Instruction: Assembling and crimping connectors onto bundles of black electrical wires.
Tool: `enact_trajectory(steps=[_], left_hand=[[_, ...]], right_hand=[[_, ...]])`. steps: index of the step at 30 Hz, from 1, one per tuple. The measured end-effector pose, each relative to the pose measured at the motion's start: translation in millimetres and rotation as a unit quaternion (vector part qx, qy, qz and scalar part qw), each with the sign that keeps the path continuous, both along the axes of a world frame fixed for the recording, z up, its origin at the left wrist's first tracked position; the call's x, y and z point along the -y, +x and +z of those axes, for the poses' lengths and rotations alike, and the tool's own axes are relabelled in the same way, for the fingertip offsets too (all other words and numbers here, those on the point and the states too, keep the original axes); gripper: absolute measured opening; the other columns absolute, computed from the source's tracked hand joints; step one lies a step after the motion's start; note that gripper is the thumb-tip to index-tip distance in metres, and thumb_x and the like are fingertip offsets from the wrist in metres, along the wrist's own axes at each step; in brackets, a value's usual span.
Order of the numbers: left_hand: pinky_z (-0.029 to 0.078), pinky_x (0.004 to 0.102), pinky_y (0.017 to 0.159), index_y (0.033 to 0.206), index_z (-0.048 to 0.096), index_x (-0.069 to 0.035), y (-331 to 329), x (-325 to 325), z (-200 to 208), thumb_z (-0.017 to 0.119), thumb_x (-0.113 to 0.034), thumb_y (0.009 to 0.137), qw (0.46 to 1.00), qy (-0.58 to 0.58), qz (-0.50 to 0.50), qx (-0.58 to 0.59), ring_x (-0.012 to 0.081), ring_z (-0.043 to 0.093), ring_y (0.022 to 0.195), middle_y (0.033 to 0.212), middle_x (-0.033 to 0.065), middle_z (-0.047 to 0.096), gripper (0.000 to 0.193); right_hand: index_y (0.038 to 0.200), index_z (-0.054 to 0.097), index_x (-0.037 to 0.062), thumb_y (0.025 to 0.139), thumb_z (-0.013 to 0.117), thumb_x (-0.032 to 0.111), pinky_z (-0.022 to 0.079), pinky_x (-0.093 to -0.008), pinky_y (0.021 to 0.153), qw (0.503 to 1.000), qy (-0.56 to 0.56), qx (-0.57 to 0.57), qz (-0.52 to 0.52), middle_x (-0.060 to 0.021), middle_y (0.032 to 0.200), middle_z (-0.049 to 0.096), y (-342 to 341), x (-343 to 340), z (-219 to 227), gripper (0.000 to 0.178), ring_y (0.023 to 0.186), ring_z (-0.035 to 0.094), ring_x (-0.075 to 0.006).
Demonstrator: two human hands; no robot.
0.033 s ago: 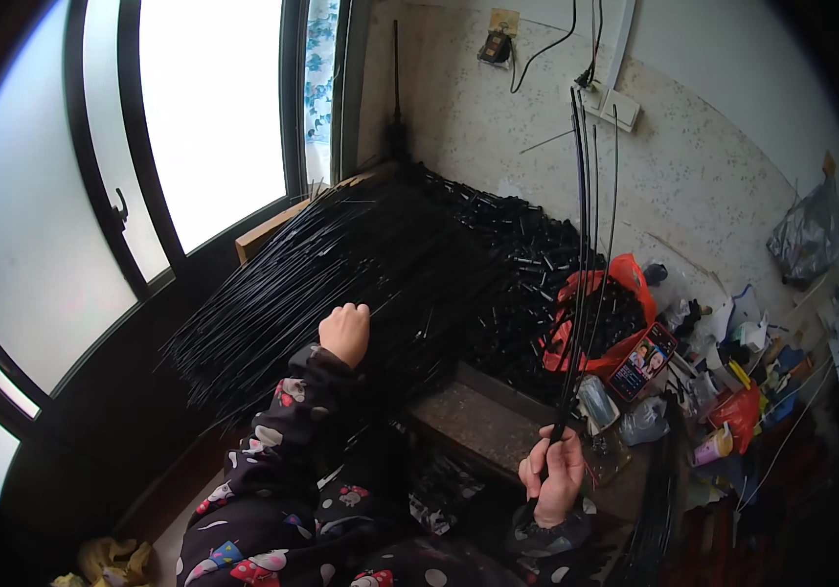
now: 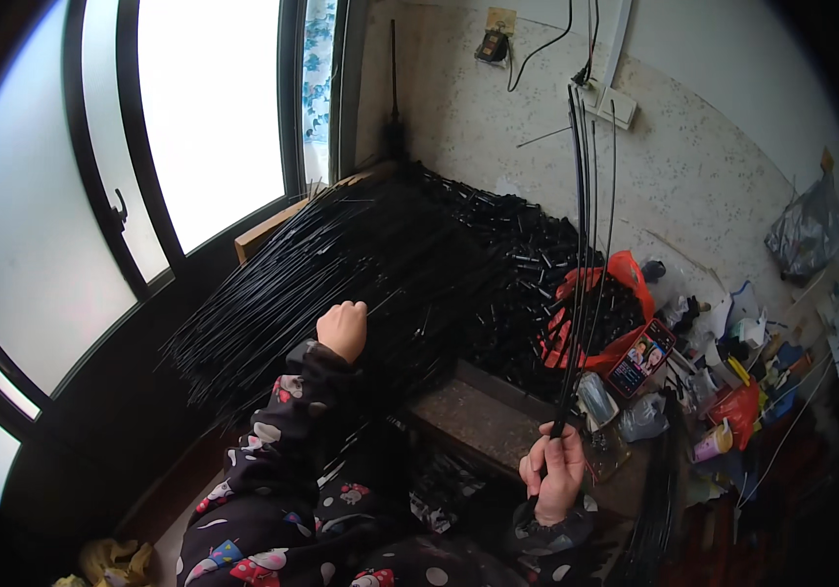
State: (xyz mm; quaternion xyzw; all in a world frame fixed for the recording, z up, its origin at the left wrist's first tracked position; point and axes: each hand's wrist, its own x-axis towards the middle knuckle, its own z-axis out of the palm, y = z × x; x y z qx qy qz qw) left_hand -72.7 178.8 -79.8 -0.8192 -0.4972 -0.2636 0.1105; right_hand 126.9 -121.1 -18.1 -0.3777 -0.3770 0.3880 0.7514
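Observation:
My right hand [image 2: 554,477] is closed around the lower ends of several long, thin black rods [image 2: 581,293], which stand nearly upright and fan slightly apart at the top. My left hand [image 2: 343,331], knuckles up, is closed at the near side of a large heap of similar black rods [image 2: 282,284]. Its fingers curl away from view, so what they hold, if anything, stays hidden. Beyond and to the right of the heap lies a pile of short black tube-like pieces [image 2: 527,235].
A red plastic bag [image 2: 625,269] holds more small black pieces. Beside it lean a lit phone [image 2: 642,360] and clear plastic bags [image 2: 642,419]. A brown work surface [image 2: 468,416] lies between my hands. Clutter and a purple cup [image 2: 713,445] crowd the right; windows [image 2: 209,117] stand left.

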Motion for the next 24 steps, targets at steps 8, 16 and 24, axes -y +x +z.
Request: enact_trajectory(steps=[8,16,24], left_hand=[[0.051,0.0351,0.058,0.077,0.055,-0.005,-3,-8,-9,0.051,-0.01,0.077,1.0,-0.014,0.008,-0.003,0.0261,0.059,0.076,0.084,0.0093,0.058,0.006],[0.049,0.0407,0.063,0.084,0.051,-0.006,-3,-16,2,0.052,-0.012,0.078,0.998,-0.035,0.004,0.057,0.03,0.059,0.078,0.083,0.0121,0.058,0.009],[0.049,0.0401,0.065,0.083,0.054,-0.004,-3,-18,-1,0.056,-0.013,0.075,0.996,-0.052,-0.029,-0.061,0.03,0.059,0.08,0.083,0.0116,0.058,0.012]], right_hand=[[0.114,0.048,0.0007,0.093,0.044,0.015,0.03,-0.0158,0.038,0.988,-0.119,0.067,-0.065,-0.004,0.068,0.054,-1,26,-19,0.026,0.041,0.038,-0.0042],[0.11,0.05,-0.001,0.093,0.044,0.013,0.031,-0.0164,0.039,0.988,-0.111,0.058,-0.087,-0.0042,0.067,0.054,13,40,-24,0.023,0.041,0.039,-0.0047],[0.105,0.05,-0.003,0.091,0.045,0.011,0.032,-0.0164,0.041,0.987,-0.063,0.086,-0.121,-0.0061,0.068,0.057,19,26,-32,0.02,0.041,0.041,-0.0051]])
